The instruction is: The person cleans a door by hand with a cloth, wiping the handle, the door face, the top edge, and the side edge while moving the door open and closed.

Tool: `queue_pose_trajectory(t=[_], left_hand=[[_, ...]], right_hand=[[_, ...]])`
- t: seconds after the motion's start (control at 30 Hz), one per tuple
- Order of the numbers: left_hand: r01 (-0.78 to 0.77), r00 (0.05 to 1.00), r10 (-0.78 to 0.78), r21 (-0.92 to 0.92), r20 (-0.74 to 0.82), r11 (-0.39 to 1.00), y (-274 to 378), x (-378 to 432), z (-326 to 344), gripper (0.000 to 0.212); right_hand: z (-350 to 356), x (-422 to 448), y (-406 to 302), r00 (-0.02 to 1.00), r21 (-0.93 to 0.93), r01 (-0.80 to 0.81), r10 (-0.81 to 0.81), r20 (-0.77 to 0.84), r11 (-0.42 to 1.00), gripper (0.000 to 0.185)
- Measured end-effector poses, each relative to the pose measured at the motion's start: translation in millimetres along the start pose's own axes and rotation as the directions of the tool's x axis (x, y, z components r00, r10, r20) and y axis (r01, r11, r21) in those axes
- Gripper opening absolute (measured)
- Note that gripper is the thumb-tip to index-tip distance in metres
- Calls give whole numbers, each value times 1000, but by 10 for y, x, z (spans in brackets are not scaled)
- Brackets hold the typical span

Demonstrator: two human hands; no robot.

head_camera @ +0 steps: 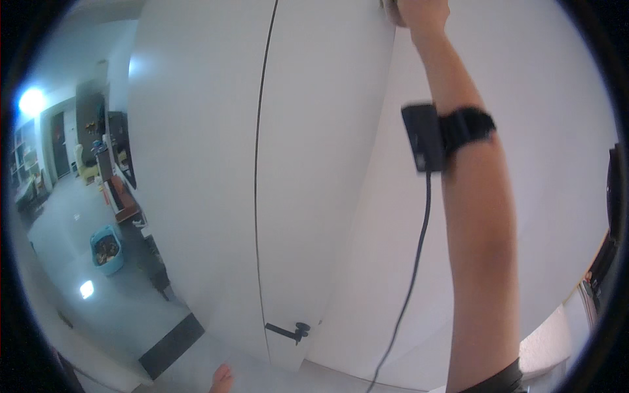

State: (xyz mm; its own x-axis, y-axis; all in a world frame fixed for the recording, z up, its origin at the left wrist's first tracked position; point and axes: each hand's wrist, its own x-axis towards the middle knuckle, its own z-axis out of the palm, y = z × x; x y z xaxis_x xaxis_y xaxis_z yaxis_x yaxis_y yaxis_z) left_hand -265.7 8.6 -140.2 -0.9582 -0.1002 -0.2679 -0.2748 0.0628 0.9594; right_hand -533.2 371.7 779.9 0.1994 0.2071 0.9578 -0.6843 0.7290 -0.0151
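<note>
My right arm stretches up along a pale wall (550,123), and my right hand (426,14) is cut off by the top edge of the view. It appears closed around a greyish object (394,14), too little shown to name, near the corner where a white door (196,123) meets the wall. A black device (423,138) is strapped to the forearm, with a dark cable (417,255) hanging from it. Low in the view, only a small part of what looks like my left hand (222,377) shows; its fingers are unclear.
A black lever handle (287,331) projects from the door, which has a thin dark vertical line. On the left, a doorway opens to a room with a light blue tub (107,250) on the floor and furniture behind. A dark strip (172,345) crosses the threshold.
</note>
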Motion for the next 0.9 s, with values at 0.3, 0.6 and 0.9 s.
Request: queue_pose_trajectory(t=[0.3,0.6,0.9], left_hand=[[-110,989,127,197,-78,974,-970,-45,-667,37],[-28,999,25,58,46,998,-563,231,-326,37],[-99,979,122,-140,165,985,166,-492,54,55]], right_hand=[[-782,-1861,62,964,-10,-218,217,153,976,18],[-2591,-5910,-280,595,-338,-642,725,347,688,25],[-3502,-6208,-694,-344,-655,-661,628,698,365,40]])
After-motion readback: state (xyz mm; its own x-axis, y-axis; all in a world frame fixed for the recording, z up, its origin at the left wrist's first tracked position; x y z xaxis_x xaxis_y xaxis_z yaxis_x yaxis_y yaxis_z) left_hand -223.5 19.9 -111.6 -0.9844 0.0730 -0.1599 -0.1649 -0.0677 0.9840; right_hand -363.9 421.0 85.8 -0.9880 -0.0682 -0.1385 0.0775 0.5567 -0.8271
